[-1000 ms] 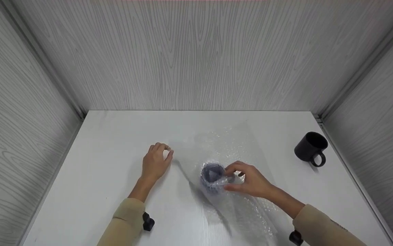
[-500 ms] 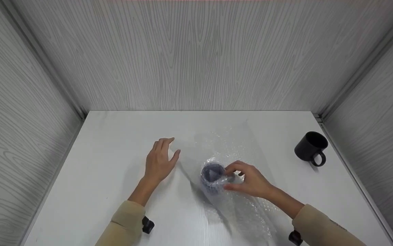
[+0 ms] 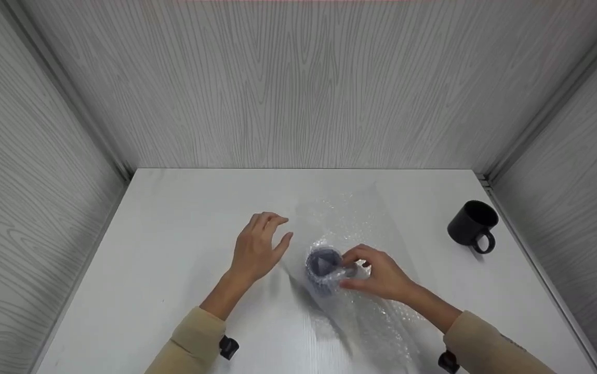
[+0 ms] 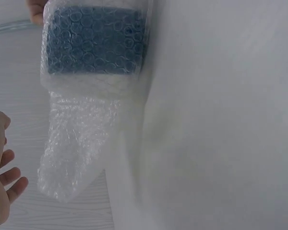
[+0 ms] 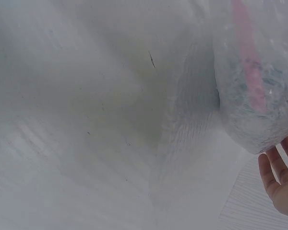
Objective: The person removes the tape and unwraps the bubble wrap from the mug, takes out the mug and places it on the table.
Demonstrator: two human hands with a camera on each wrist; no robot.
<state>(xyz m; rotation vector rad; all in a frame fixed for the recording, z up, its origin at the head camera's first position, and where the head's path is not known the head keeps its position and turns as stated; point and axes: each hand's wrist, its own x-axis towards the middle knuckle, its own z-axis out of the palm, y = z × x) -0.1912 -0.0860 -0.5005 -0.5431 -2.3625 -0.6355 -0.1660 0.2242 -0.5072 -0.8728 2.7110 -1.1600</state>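
Observation:
A blue mug (image 3: pixel 323 264) stands in the middle of the table inside clear bubble wrap (image 3: pixel 353 221). My right hand (image 3: pixel 380 275) holds it on its right side, thumb and fingers pinching around the wrapped handle. In the left wrist view the mug's blue wall (image 4: pixel 93 40) shows through a layer of bubbles. My left hand (image 3: pixel 257 250) is up and left of the mug, fingers spread and thumb apart, with nothing in it. Its fingertips are near the left edge of the wrap. The right wrist view has my right fingers (image 5: pixel 278 165) against the wrapped bundle, where a pink strip shows.
A black mug (image 3: pixel 472 226) lies tilted at the right side of the white table (image 3: pixel 163 218). Loose wrap spreads behind the blue mug and toward the front edge. Grey wood-patterned panels (image 3: pixel 298 88) enclose the back and both sides.
My left hand has spread its fingers from a pinch near the wrap's left corner and moved right, toward the mug. The wrap's left edge has drawn rightward. My right hand has stayed in place.

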